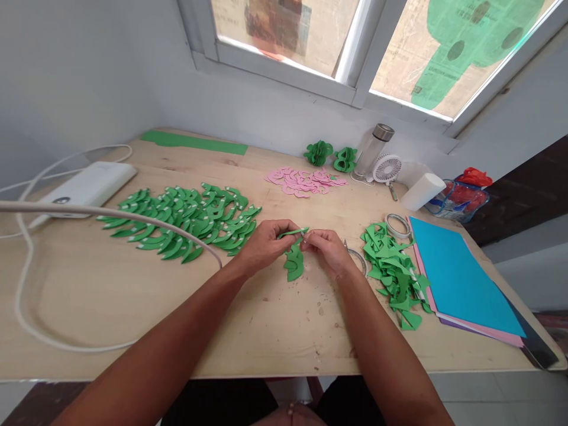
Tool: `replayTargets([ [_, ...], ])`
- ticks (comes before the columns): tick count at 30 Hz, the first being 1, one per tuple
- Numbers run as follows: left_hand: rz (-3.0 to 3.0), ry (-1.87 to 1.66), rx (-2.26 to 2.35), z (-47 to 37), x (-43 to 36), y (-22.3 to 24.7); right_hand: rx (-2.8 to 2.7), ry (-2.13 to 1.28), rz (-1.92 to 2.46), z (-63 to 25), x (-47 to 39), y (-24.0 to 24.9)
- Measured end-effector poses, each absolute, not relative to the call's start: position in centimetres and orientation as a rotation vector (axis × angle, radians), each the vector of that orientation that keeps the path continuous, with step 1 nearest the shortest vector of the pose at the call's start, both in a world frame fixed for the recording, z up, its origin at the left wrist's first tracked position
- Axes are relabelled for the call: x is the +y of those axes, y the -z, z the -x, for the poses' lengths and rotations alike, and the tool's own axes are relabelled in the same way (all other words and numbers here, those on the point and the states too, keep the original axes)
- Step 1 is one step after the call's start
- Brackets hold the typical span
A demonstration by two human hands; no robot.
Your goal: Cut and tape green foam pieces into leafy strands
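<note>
My left hand (pixel 270 241) is closed around a thin, curved green paper cutout (pixel 295 231), held just above the table. My right hand (pixel 326 248) pinches at the right tip of that cutout; a tiny pale bit shows at its fingertips, too small to name. Below the hands lie several more green cutouts (pixel 293 263) on the wood. To the left spreads a large group of curved green paper pieces (pixel 186 222), many with small whitish patches on them. Beside my right wrist are a roll of tape (pixel 357 260) and a pointed metal tip, partly hidden.
Green paper scraps (pixel 394 272), another tape roll (pixel 398 226) and stacked coloured sheets (pixel 465 272) lie right. Behind are pink cutouts (pixel 306 180), green paper ornaments (pixel 318 152), a bottle (pixel 375 151) and a small fan (pixel 387 169). A cable (pixel 110 211) crosses the left side near a white device (pixel 84 189).
</note>
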State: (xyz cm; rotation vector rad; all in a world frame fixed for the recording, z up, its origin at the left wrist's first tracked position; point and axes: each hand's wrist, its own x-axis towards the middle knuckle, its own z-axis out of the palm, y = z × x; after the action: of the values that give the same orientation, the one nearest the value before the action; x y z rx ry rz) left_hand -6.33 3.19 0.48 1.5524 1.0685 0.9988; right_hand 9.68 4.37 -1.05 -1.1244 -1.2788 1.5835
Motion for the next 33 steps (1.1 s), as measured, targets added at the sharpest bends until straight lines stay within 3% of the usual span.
replayTargets([
  [20,-1.584,-1.13,1.256,6.0,3.0,-0.5,-1.256,-1.589,1.127,-9.7,4.5,1.5],
  [33,-1.427,-1.115,1.199,5.8,2.9,-0.7,-1.276,-1.305,1.102,-8.9,3.9,0.3],
])
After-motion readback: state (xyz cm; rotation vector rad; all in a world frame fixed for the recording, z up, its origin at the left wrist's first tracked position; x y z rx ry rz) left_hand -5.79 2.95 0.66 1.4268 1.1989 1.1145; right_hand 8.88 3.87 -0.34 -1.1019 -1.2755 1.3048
